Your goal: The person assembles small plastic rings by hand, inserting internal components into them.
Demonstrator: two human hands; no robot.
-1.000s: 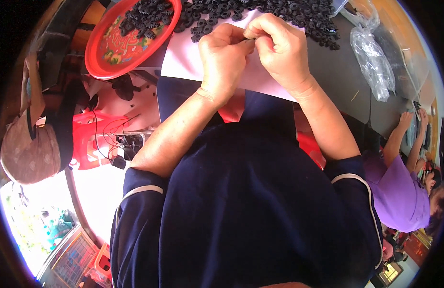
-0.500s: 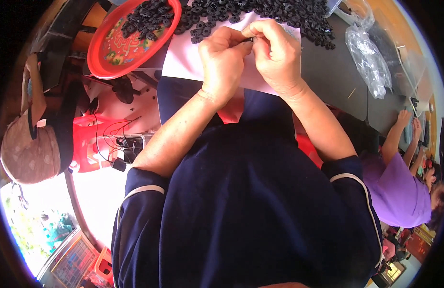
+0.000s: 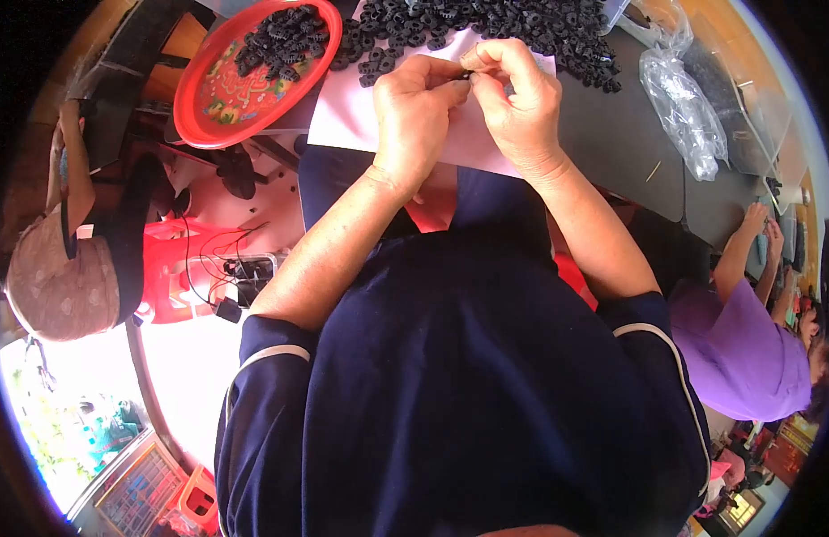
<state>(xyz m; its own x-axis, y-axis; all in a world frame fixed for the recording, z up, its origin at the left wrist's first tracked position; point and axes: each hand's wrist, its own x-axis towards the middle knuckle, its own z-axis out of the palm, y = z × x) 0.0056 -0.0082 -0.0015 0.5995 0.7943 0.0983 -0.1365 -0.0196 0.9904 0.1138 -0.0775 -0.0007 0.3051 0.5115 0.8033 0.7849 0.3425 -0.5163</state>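
The left hand (image 3: 409, 116) and right hand (image 3: 525, 112) pinch a small black part (image 3: 465, 76) near the far pile of black pieces (image 3: 558, 31).

The dark table (image 3: 620, 134) carries black parts (image 3: 513, 25), pink sheet (image 3: 347, 115), red tray (image 3: 253, 100) — and clear bag (image 3: 685, 116).

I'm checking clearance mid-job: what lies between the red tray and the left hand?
The head view shows pale pink sheet between the red tray and the left hand, with loose black parts toward the upper side.
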